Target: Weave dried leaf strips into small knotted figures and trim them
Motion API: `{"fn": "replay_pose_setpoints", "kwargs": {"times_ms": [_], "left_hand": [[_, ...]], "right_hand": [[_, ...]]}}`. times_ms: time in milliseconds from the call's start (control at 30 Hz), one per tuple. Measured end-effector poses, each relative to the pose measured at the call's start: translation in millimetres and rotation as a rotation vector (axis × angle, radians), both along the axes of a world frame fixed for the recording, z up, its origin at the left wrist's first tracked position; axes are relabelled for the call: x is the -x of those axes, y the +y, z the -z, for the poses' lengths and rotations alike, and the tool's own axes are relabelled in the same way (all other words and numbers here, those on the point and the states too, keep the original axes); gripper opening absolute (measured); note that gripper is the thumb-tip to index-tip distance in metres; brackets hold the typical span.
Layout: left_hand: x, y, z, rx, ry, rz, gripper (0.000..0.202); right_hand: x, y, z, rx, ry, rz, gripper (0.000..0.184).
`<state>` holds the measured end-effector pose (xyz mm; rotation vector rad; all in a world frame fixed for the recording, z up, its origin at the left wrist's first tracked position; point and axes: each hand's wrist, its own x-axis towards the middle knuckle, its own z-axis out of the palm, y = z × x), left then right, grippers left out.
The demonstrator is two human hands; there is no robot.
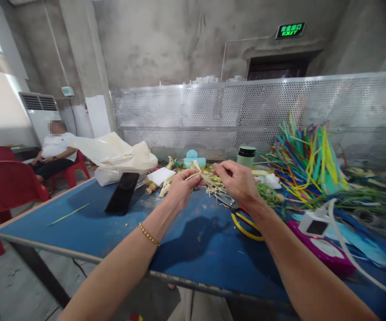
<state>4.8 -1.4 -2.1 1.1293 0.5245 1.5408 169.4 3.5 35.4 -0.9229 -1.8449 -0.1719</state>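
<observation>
My left hand (183, 186) is closed in a pinch on a pale, straw-coloured strip (196, 166) whose end sticks up past the fingertips. A little to the right, my right hand (238, 178) is also closed, thumb against fingers; whatever it may hold is too small to make out. Both hands hover over a heap of pale strips and shreds (213, 180) on the blue table (112, 238). Yellow-handled scissors (246, 227) lie under my right forearm, partly hidden by it. Left of my left hand lies a white piece of paper (161, 176).
A black phone (122, 194) and a plastic bag (119, 154) are on the left. At right stand colourful strips (313, 156), a green jar (245, 156) and a magenta power strip with a charger (326, 249). A person (57, 147) sits beyond red chairs (12, 183).
</observation>
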Motion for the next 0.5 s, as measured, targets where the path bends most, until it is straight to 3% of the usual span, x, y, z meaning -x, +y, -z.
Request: {"fn": "replay_pose_setpoints", "kwargs": {"times_ms": [100, 233, 500], "left_hand": [[0, -1, 1.3, -0.008, 0.009, -0.001, 0.031], [0, -1, 1.3, -0.027, 0.06, -0.045, 0.03], [3, 3, 0.7, -0.068, 0.171, -0.068, 0.029]], "right_hand": [[6, 0, 5.6, 0.066, -0.11, -0.09, 0.027], [12, -3, 8.0, 0.155, -0.05, -0.143, 0.014], [11, 3, 13.8, 0.217, -0.015, -0.167, 0.012]]}}
